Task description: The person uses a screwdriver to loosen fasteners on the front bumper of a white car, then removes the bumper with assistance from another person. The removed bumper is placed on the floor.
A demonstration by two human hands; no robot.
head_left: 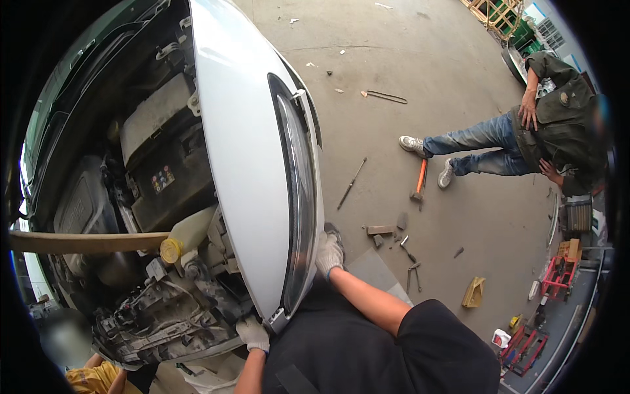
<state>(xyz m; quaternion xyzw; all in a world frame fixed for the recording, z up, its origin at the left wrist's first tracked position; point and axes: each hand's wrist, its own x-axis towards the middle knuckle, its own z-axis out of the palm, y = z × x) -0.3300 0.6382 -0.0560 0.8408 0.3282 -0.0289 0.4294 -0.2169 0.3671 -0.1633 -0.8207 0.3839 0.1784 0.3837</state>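
Observation:
A car with its engine bay uncovered fills the left side. Its white fender (pixel 246 131) carries a long headlight (pixel 298 177). My left hand (pixel 252 333), in a pale work glove, is closed around the lower end of the bodywork, just left of the headlight's near tip; its fingertips are partly hidden. Against the outer edge below the headlight lies my right hand (pixel 329 253), also gloved, fingers bent around the edge and partly out of sight. Beyond it shows a dark rounded thing I cannot make out. Between my hands, my black-shirted body leans close to the car.
A wooden bar (pixel 92 243) crosses the engine bay by a yellow-capped reservoir (pixel 172 251). An orange-handled hammer (pixel 420 178), a rod (pixel 352 184) and a ratchet (pixel 408 248) lie on the floor. One person (pixel 545 131) stands right; another in yellow (pixel 98 377) is lower left. Red stands (pixel 525 348) line the right.

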